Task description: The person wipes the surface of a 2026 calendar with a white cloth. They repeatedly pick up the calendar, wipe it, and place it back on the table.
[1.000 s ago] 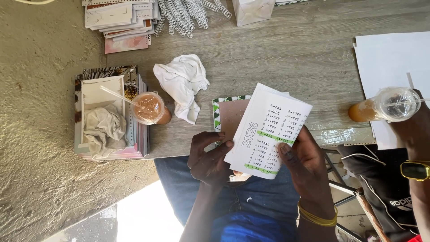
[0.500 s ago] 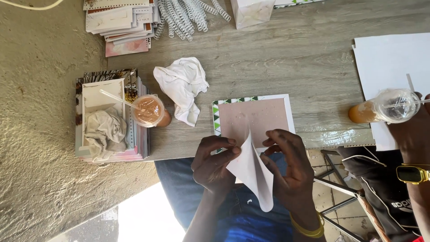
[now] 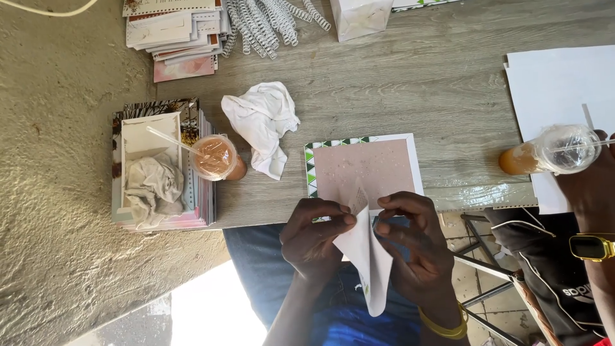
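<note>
Folded white paper sheet (image 3: 366,259) hangs between my fingers, pinched at its top edge by my left hand (image 3: 315,238) and right hand (image 3: 413,247), just below the pink card (image 3: 365,168). Probably light, floppy, easily creased; best gripped near the fold.

Grey wood-grain desk (image 3: 448,83). On it: pink card with green-triangle border (image 3: 362,168), crumpled white cloth (image 3: 261,122), lidded plastic cup of orange drink with straw (image 3: 216,157), white spiral binding coils (image 3: 269,22), stacked paper booklets (image 3: 173,32), white sheets (image 3: 554,90).
</note>
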